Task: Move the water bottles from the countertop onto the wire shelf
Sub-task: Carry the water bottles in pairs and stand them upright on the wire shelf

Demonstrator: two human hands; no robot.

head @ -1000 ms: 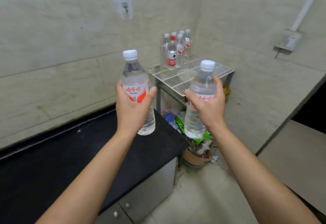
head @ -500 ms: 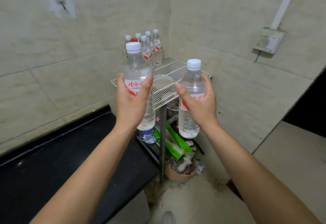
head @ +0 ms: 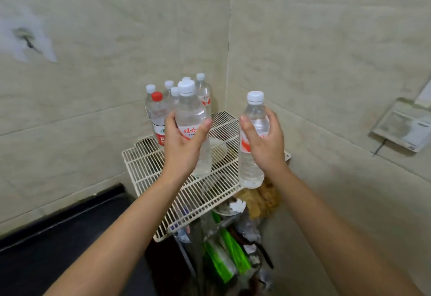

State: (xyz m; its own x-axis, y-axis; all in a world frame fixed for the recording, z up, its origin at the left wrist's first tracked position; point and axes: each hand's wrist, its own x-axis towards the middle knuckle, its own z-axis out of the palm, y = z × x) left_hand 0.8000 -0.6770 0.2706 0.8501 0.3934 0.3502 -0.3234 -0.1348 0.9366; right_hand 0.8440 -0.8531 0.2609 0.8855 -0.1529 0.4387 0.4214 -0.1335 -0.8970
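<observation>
Now, beyond the glossy black countertop (head: 58, 237), capped clear bottles (head: 158, 113) are standing clustered at the back corner of the white wire shelf (head: 144, 162). The left hand (head: 184, 146) is curling round a smooth plastic bottle (head: 190, 109) above the grid. The right hand (head: 265, 146) is wrapping a ribbed bottle (head: 255, 113), upright, above the shelf's right side.

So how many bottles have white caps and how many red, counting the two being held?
White-capped clear plastic water bottles: 7 (5 on the white wire shelf, 1 in the left hand, 1 in the right hand)
Red-capped clear plastic water bottle: 1
Total: 8
</observation>
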